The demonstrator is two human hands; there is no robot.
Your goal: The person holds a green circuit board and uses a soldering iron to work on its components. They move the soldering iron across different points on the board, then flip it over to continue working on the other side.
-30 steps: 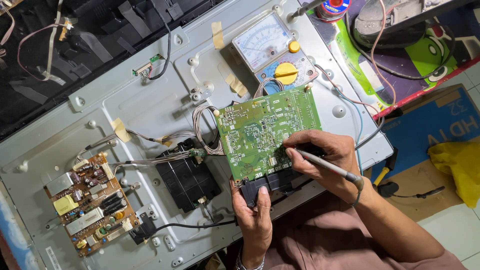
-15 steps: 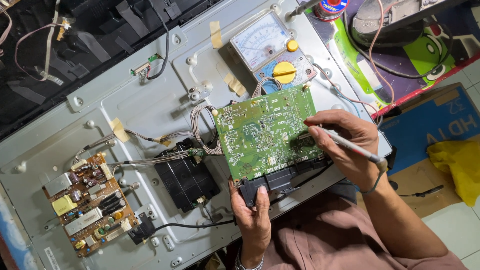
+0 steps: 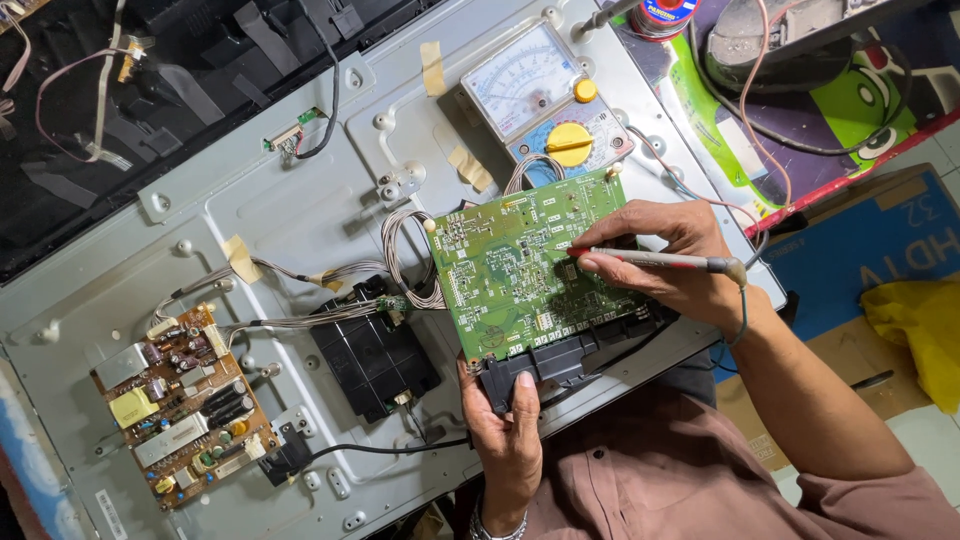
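Now, step in hand: probing the solder side of the green circuit board [image 3: 530, 265] with a test probe, as it looks from the grip and the tip's place.
Left hand [image 3: 510, 440]: closed on the board's near edge, thumb over the black connector block [image 3: 545, 365], tilting the board up off the grey metal back panel [image 3: 300, 210].
Right hand [image 3: 680, 265]: fingers pinched round a slim red-tipped probe [image 3: 650, 260] like a pen; the tip rests at about the board's middle right.
Board's place: near the panel's right edge, just below the analogue meter [image 3: 545, 105], tied to the panel by a grey ribbon of wires [image 3: 405, 260].
Meter: lies face up at the far right of the panel, yellow dial knob toward the board; the needle is too small to read.
Other things: a brown power board [image 3: 180, 405] at the panel's near left corner; a black box [image 3: 370, 355] between the two boards; a yellow cloth [image 3: 920, 330] on the floor to the right.
Next move, as judged: keep the board steady while the tip goes to another pad, touching one point only, with a glance at the meter.
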